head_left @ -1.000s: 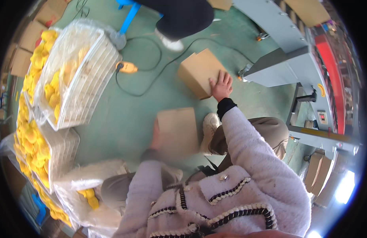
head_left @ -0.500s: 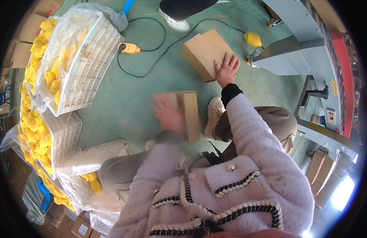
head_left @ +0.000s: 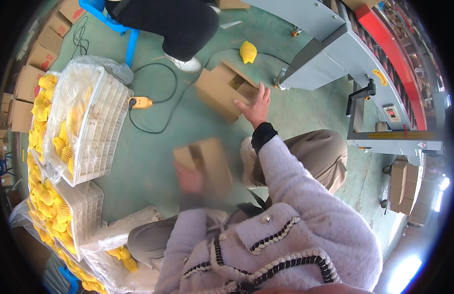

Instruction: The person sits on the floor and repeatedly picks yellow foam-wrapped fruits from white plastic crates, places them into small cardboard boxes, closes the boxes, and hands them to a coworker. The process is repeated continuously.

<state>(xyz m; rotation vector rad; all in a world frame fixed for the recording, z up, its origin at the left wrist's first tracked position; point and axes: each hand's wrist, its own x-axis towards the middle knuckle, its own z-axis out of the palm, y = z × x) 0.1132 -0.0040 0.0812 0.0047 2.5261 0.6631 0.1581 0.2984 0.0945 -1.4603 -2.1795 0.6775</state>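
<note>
- Since half a second ago, the far cardboard box (head_left: 214, 93) has turned so that its opening shows, where a closed face lay under the right hand (head_left: 255, 107); the yellow netted fruit (head_left: 248, 52) has shifted away from the foot of the gray machine (head_left: 315, 63).
- Near cardboard box (head_left: 218, 161): it too has changed its tilt, and motion blurs much of it.
- Right hand: spread wide, thumb well apart from the fingers, touching the far box along its near right edge by the opening.
- Left hand (head_left: 189, 180): blurred at the left side of the near box; I cannot tell whether its fingers are closed on the cardboard.
- Far box sits tilted on the green floor (head_left: 143, 161), ahead of the near box and apart from it, an inner flap raised beside the opening.
- Near box is between the left hand and the wearer's light shoe (head_left: 247, 161).
- Yellow netted fruit lies on the floor, just beyond the far box.
- Off to the left stands a white crate (head_left: 107, 130) holding more netted fruit under clear plastic, with an orange connector (head_left: 140, 102) near it.
- Beyond, a co-worker's dark trouser leg (head_left: 188, 29) shows beside a blue stool (head_left: 131, 46).
</note>
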